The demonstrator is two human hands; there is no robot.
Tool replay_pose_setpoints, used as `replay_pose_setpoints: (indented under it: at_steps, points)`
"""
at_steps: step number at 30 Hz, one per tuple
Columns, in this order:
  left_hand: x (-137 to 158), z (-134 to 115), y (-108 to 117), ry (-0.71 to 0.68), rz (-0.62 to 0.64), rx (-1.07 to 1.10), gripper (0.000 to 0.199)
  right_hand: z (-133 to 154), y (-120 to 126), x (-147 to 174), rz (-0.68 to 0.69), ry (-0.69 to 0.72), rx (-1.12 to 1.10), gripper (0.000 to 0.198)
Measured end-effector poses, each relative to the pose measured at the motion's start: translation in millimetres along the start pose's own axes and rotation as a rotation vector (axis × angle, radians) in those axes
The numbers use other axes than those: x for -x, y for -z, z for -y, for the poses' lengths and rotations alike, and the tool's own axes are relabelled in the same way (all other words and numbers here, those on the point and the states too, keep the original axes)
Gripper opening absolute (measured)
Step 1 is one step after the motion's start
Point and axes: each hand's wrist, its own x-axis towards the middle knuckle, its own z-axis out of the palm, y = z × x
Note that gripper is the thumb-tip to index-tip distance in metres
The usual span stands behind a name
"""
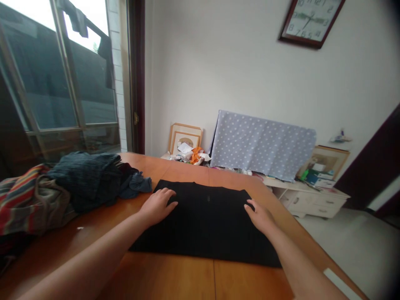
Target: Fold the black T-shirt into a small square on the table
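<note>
A rumpled heap of clothes (56, 187), striped, khaki and dark knit, slumps at the left of the smooth orange wooden tabletop (175, 279). Just beside it, the left hand (158, 205) lies flat, its grip spread wide on the left edge of a black folded garment (208, 221), a soft matte rectangle at the tabletop's middle. The right hand (261, 216) presses its right edge, grip likewise flat, holding nothing. Behind stands a polka-dot fabric-covered panel (262, 143)
</note>
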Motion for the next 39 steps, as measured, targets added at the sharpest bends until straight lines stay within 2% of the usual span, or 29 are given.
replay_pose_setpoints:
  at_steps: [6,10,15,21,25,29,34,37,39]
  points:
    - [93,-8,45,-0.081,0.067,0.009,0.026,-27,49,85,-0.08,-0.068,-0.071,0.039]
    - [133,-8,55,-0.04,0.153,-0.032,0.028,-34,73,139,-0.011,-0.036,-0.025,0.036]
    - [140,-5,54,-0.061,0.172,-0.091,0.031,-27,82,172,0.16,0.06,0.105,0.049]
    - [132,-17,52,-0.075,0.13,-0.174,0.029,-5,75,174,0.054,0.022,0.273,0.035]
    - [140,-23,59,-0.051,0.153,-0.221,0.029,3,84,182,0.037,0.034,0.332,0.033]
    - [167,-23,81,-0.107,0.134,-0.262,0.029,-2,103,211,0.041,0.077,0.298,0.032]
    - [223,-24,110,-0.148,0.144,-0.24,0.029,-5,133,280,0.075,0.12,0.135,0.031]
    - [249,-18,117,-0.14,0.205,-0.193,0.023,-1,151,318,0.158,0.128,-0.02,0.031]
    - [255,-12,116,-0.135,0.241,-0.184,0.023,-1,160,332,0.132,0.073,-0.114,0.032]
